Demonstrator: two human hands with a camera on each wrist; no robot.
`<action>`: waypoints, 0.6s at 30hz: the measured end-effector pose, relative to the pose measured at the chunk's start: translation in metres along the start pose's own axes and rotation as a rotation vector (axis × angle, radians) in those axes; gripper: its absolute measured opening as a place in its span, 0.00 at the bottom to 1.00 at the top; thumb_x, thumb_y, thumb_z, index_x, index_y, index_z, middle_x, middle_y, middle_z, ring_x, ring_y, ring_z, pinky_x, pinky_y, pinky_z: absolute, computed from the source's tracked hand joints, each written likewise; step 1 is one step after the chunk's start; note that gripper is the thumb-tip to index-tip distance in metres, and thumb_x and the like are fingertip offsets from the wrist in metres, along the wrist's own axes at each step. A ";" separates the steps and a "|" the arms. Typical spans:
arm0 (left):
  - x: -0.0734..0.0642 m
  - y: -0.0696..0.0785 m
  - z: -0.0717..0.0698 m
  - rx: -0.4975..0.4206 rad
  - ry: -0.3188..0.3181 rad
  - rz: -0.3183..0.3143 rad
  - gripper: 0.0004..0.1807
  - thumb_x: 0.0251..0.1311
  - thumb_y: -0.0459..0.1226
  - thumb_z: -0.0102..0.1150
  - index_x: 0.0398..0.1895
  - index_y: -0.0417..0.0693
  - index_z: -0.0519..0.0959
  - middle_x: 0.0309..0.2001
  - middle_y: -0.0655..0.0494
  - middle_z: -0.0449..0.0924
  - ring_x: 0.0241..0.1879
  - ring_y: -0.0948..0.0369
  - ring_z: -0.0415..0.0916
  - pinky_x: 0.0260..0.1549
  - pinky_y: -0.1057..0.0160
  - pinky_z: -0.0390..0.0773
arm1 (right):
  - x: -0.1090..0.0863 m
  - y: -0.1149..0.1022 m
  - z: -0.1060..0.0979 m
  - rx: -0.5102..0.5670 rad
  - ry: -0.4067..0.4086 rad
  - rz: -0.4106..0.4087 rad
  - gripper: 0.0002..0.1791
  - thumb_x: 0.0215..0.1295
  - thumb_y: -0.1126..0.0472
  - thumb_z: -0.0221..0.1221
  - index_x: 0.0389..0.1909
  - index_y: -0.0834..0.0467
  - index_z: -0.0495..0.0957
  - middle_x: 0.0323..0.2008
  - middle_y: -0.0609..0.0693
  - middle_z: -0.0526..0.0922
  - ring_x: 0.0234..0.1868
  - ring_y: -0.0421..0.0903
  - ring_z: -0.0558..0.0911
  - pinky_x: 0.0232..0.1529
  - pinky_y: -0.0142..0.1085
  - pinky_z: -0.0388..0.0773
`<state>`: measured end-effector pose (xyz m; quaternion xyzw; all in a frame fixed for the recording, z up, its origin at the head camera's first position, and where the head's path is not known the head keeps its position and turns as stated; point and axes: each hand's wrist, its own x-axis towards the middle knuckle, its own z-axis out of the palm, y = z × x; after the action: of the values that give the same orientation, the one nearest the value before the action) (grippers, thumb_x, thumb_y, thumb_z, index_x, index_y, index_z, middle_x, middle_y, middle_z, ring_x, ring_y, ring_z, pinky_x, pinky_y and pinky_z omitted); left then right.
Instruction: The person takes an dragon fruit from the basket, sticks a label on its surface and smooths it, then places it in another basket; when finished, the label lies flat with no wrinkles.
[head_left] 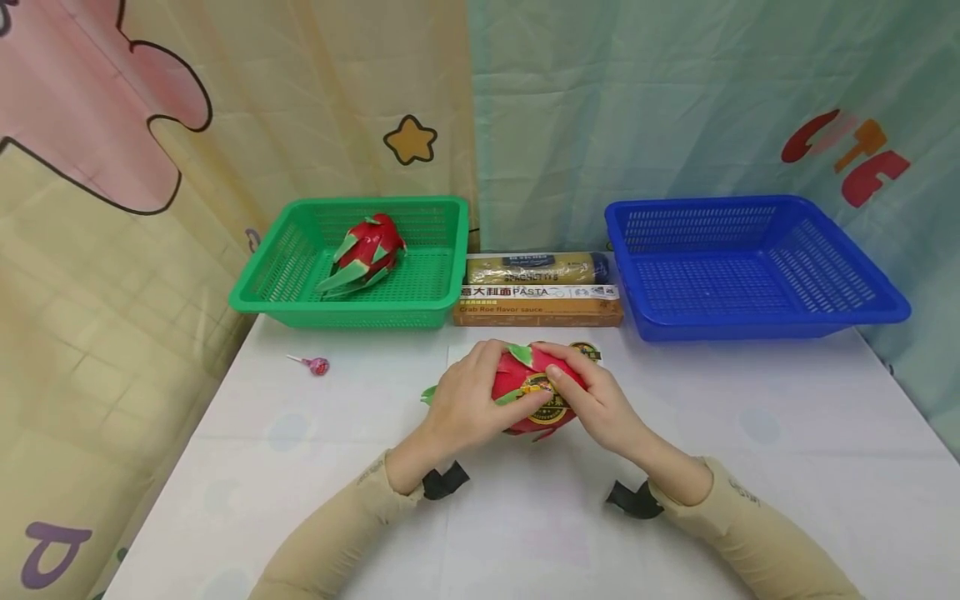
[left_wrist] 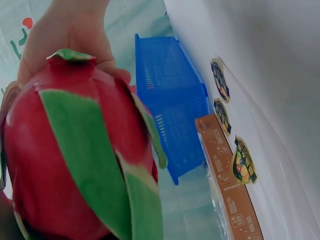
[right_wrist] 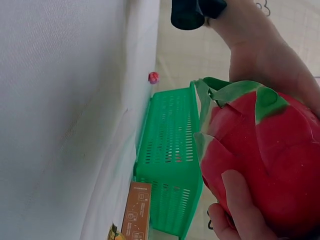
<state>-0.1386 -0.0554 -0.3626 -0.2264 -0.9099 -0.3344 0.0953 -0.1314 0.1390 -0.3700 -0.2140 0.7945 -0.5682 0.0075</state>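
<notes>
A red dragon fruit (head_left: 513,375) with green-tipped scales is held between both hands over the middle of the white table. My left hand (head_left: 467,392) wraps its left side, and my right hand (head_left: 603,404) curves round its right side. On the side facing me is a round black-and-gold sticker (head_left: 551,410), with both thumbs on it. The left wrist view shows the fruit's red skin and a long green scale close up, with the right hand (left_wrist: 75,37) behind. A white sheet with several similar stickers (left_wrist: 243,162) lies beyond the fruit.
At the back left, a green basket (head_left: 345,307) holds another dragon fruit (head_left: 375,250). A blue basket (head_left: 765,317) stands back right. Between them are a brown pasta box (head_left: 537,312) and a spaghetti pack (head_left: 536,268). A lollipop (head_left: 318,367) lies on the left.
</notes>
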 end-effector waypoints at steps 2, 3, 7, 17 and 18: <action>0.000 0.000 0.000 -0.009 -0.034 -0.020 0.31 0.48 0.63 0.59 0.43 0.50 0.68 0.36 0.62 0.70 0.30 0.68 0.68 0.22 0.70 0.72 | 0.000 0.000 0.000 -0.001 -0.006 0.016 0.19 0.73 0.57 0.46 0.62 0.51 0.68 0.50 0.50 0.76 0.46 0.48 0.75 0.39 0.39 0.78; 0.000 -0.001 -0.001 -0.011 -0.050 -0.026 0.32 0.47 0.63 0.60 0.44 0.50 0.68 0.37 0.62 0.70 0.31 0.68 0.68 0.23 0.70 0.72 | 0.000 0.000 0.000 0.001 -0.010 0.022 0.19 0.73 0.57 0.46 0.63 0.52 0.68 0.50 0.51 0.76 0.45 0.48 0.75 0.39 0.39 0.78; 0.001 -0.002 -0.001 -0.022 -0.097 -0.042 0.36 0.44 0.64 0.62 0.47 0.50 0.67 0.38 0.62 0.70 0.33 0.67 0.69 0.24 0.70 0.73 | 0.000 0.000 -0.001 0.011 -0.032 0.057 0.19 0.74 0.57 0.45 0.63 0.52 0.67 0.50 0.53 0.75 0.45 0.50 0.74 0.39 0.38 0.77; 0.002 -0.004 -0.003 -0.024 -0.130 -0.012 0.29 0.54 0.64 0.53 0.42 0.50 0.67 0.35 0.62 0.67 0.32 0.67 0.66 0.24 0.69 0.71 | 0.002 0.003 -0.008 0.004 -0.056 0.066 0.24 0.66 0.54 0.57 0.62 0.49 0.69 0.51 0.54 0.74 0.46 0.51 0.75 0.39 0.40 0.79; 0.002 -0.004 -0.003 -0.029 -0.132 -0.012 0.28 0.55 0.63 0.52 0.42 0.50 0.67 0.34 0.61 0.67 0.32 0.67 0.66 0.24 0.69 0.71 | 0.002 0.004 -0.008 0.005 -0.055 0.070 0.25 0.64 0.54 0.59 0.62 0.48 0.69 0.51 0.53 0.74 0.46 0.51 0.75 0.40 0.39 0.79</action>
<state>-0.1420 -0.0600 -0.3619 -0.2440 -0.9105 -0.3325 0.0300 -0.1367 0.1461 -0.3699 -0.2016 0.7995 -0.5636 0.0497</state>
